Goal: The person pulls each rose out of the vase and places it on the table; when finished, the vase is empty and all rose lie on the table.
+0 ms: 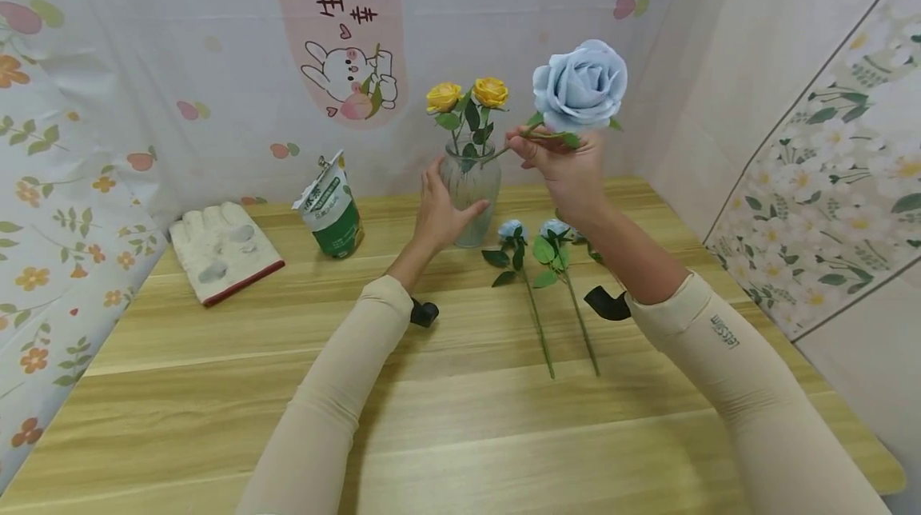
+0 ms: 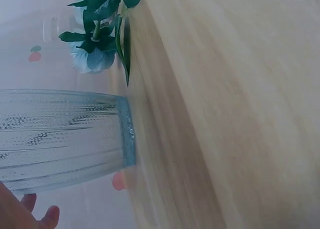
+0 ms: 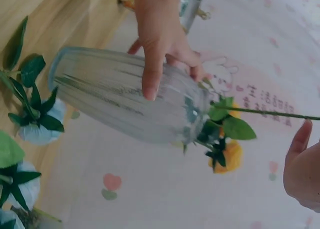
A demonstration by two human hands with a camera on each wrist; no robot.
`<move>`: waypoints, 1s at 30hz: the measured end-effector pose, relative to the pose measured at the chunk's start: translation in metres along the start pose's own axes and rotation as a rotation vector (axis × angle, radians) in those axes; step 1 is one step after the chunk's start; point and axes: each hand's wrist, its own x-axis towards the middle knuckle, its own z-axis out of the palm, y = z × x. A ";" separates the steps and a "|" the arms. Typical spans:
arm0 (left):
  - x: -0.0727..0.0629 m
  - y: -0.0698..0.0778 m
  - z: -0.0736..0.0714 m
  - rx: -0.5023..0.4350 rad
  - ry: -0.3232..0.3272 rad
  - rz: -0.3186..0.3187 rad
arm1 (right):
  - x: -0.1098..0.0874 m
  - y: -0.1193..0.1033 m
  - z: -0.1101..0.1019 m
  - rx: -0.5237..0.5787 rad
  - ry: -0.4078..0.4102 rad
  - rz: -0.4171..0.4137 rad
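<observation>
A clear ribbed glass vase [image 1: 471, 203] stands upright on the table with two yellow roses [image 1: 492, 93] in it. My left hand [image 1: 436, 211] grips the vase from its left side, thumb across the front and fingers behind, as the right wrist view shows. Between thumb and fingers, my right hand [image 1: 568, 167] pinches the stem [image 3: 265, 112] of a large blue rose [image 1: 581, 87]. That stem slants down to the vase's mouth; leaves hide its lower end. More blue roses [image 1: 512, 231] lie on the table to the right of the vase, partly behind my right forearm.
Left of the vase stands a green and white pouch [image 1: 334, 215] with a clip on top. A white work glove [image 1: 225, 251] with a red cuff lies farther left. Printed cloth [image 1: 237, 59] hangs behind the wooden table [image 1: 460, 411] and at both sides.
</observation>
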 end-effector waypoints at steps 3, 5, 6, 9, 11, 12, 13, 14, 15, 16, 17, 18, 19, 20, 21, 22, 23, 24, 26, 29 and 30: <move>0.000 0.002 -0.002 0.009 0.023 -0.003 | -0.007 -0.008 -0.007 0.028 -0.019 0.007; 0.000 0.004 -0.003 0.010 0.034 -0.006 | -0.012 -0.013 -0.013 0.028 -0.029 0.027; 0.000 0.004 -0.003 0.015 0.036 -0.011 | -0.015 -0.016 -0.016 0.035 -0.031 0.044; 0.001 0.008 -0.003 -0.006 0.033 -0.020 | -0.025 -0.022 -0.027 0.092 -0.037 0.098; 0.002 0.011 -0.003 -0.026 0.031 -0.024 | -0.032 -0.025 -0.034 0.136 -0.036 0.133; 0.003 0.012 -0.002 -0.035 0.029 -0.026 | -0.034 -0.027 -0.037 0.165 -0.033 0.144; 0.003 0.013 -0.002 -0.044 0.029 -0.030 | -0.037 -0.028 -0.040 0.186 -0.031 0.153; 0.004 0.013 -0.002 -0.049 0.028 -0.038 | -0.040 -0.029 -0.043 0.196 -0.028 0.164; 0.004 0.014 -0.002 -0.052 0.029 -0.048 | -0.043 -0.030 -0.047 0.204 -0.026 0.171; 0.004 0.015 -0.002 -0.057 0.032 -0.060 | -0.045 -0.032 -0.050 0.211 -0.021 0.180; 0.004 0.015 -0.002 -0.063 0.036 -0.071 | -0.048 -0.034 -0.054 0.205 -0.018 0.189; 0.003 0.016 -0.003 -0.069 0.038 -0.078 | -0.050 -0.036 -0.057 0.182 -0.012 0.197; 0.003 0.016 -0.003 -0.073 0.040 -0.085 | -0.053 -0.039 -0.061 0.150 -0.004 0.213; 0.003 0.017 -0.004 -0.081 0.041 -0.090 | -0.055 -0.041 -0.066 0.121 -0.003 0.229; 0.003 0.018 -0.004 -0.086 0.041 -0.092 | -0.057 -0.044 -0.070 0.084 0.009 0.249; 0.003 0.018 -0.004 -0.086 0.039 -0.092 | -0.059 -0.047 -0.074 0.051 0.022 0.274; 0.003 0.019 -0.005 -0.085 0.036 -0.090 | -0.061 -0.050 -0.079 0.015 0.038 0.303; 0.003 0.019 -0.005 -0.084 0.031 -0.091 | -0.063 -0.052 -0.084 -0.008 0.051 0.334; 0.003 0.020 -0.006 -0.075 0.021 -0.098 | -0.068 -0.056 -0.094 -0.016 0.072 0.400; 0.004 0.022 -0.007 -0.059 0.009 -0.105 | -0.077 -0.059 -0.114 -0.023 0.088 0.474; 0.004 0.023 -0.007 -0.054 0.005 -0.107 | -0.080 -0.060 -0.121 -0.037 0.089 0.496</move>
